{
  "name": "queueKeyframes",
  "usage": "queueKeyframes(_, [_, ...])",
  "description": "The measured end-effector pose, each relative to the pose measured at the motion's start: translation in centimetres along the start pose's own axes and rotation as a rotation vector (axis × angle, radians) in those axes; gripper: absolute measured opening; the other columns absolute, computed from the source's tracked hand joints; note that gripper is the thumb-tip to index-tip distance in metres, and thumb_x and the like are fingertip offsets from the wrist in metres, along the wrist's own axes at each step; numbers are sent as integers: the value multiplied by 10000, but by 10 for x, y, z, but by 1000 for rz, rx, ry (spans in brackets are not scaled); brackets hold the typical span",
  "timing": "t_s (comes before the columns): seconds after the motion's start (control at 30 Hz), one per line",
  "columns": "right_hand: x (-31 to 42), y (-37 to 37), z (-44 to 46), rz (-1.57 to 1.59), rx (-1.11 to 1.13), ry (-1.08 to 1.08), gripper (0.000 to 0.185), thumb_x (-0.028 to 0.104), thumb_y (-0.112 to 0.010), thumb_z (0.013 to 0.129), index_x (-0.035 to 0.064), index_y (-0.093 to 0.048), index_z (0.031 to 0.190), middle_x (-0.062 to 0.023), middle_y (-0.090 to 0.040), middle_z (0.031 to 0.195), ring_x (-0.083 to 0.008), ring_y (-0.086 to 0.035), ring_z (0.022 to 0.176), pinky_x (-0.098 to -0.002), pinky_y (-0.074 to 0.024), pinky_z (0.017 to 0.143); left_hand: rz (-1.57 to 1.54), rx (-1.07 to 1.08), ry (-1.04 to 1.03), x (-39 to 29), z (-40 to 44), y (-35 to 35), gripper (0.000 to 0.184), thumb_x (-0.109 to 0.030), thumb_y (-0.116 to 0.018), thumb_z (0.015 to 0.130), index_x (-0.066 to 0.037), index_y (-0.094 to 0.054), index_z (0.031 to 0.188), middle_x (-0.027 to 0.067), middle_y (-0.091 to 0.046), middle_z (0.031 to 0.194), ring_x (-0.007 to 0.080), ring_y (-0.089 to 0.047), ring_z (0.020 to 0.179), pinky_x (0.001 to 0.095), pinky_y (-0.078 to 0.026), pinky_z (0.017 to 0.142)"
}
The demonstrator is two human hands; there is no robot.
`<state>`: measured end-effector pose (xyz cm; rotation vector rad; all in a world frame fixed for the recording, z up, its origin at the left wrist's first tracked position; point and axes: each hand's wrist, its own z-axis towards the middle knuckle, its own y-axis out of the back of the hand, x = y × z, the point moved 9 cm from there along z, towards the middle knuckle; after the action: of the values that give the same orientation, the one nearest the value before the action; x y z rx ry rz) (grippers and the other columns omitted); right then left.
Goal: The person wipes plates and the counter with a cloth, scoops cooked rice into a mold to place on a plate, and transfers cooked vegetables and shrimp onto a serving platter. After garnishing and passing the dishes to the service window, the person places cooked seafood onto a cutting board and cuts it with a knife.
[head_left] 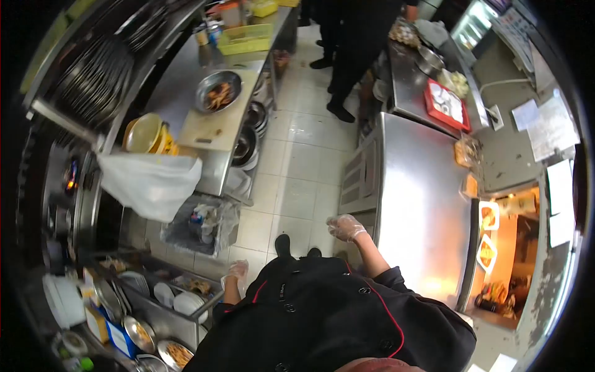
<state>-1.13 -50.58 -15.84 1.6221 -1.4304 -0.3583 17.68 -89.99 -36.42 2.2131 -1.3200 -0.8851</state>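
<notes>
My right hand (346, 227), in a clear plastic glove, hangs over the floor beside the metal counter (421, 204). Its fingers are loosely bent and apart, with nothing visible in them. Lower and to the left, my left hand (237, 271) wears the same kind of glove. It is small and blurred in view, its fingers seem loosely extended, and I see nothing in it. A rack of plates (186, 304) is nearest to that hand. Beyond it stands a bin lined with clear plastic (211, 232).
On the left worktable lie a cutting board (207, 133), a metal bowl of food (219, 91) and a yellow basket (245, 39). A white plastic bag (149, 183) hangs at its corner. A person in dark clothes (353, 49) stands in the aisle. A red tray (446, 104) holds white items.
</notes>
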Motion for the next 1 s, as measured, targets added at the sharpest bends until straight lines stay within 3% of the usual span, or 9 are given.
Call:
queueKeyframes(0.17, [-55,-33,0,45,93,-180,282,276,-526,821,105,-617,1026,-170,-634,970,-325,-590,965,-428,-465,826,162,72,-300,-78,96,42,320,-291,-418,868,-58,-636,894,167,-642,862,367,-609,842,446,-484,768])
queueKeyframes(0.3, [-73,9,-22,214,-119,-197,286,267,-500,834,90,-619,1023,-211,-619,919,-369,-578,907,-461,-454,782,261,3,-548,-198,178,95,324,-293,-403,878,-53,-622,887,175,-637,831,380,-605,828,452,-483,769])
queueKeyframes(0.43, [-106,58,-36,334,-385,-322,261,274,-507,834,108,-628,996,-195,-622,879,-372,-582,862,-455,-458,774,301,-111,-478,-301,300,123,299,-316,-450,863,-111,-631,982,166,-644,934,370,-604,902,460,-475,809])
queueKeyframes(0.63, [-170,134,-13,473,-511,-467,221,247,-533,837,100,-641,961,-172,-632,838,-341,-601,808,-431,-471,752,130,-332,-638,-535,324,252,206,-205,-500,816,-90,-653,892,160,-642,912,343,-606,880,417,-480,794])
queueKeyframes(0.7, [-185,159,3,502,-536,-425,205,209,-515,838,94,-636,958,-177,-630,830,-351,-599,796,-441,-469,735,-125,-495,-859,-579,390,252,223,-108,-501,784,-104,-626,969,149,-641,920,334,-607,869,414,-486,763])
queueKeyframes(0.77, [-199,176,18,543,-588,-370,197,154,-476,838,82,-618,955,-196,-620,818,-387,-585,793,-478,-458,717,-409,-450,-1120,-648,386,291,246,-41,-497,750,-92,-620,957,133,-653,904,316,-615,862,391,-487,765])
queueKeyframes(0.87, [-236,171,53,753,-546,-364,203,149,-526,825,94,-661,966,-160,-652,875,-308,-625,815,-379,-490,714,-183,-382,-1085,-757,421,326,263,-38,-513,731,-104,-651,945,110,-664,945,283,-624,871,357,-490,764])
queueKeyframes(0.97, [-260,171,71,910,-636,-419,265,94,-446,791,110,-670,932,-190,-624,834,-381,-587,801,-458,-468,747,-131,-326,-1050,-838,509,329,209,-76,-536,738,-126,-688,874,100,-673,909,271,-633,845,348,-496,758])
queueKeyframes(1.0, [-265,174,76,752,-615,-478,269,73,-438,792,111,-683,897,-172,-633,859,-353,-598,802,-420,-475,753,-176,-349,-1071,-874,538,337,183,-102,-545,751,-136,-701,840,103,-675,874,274,-636,827,353,-497,754])
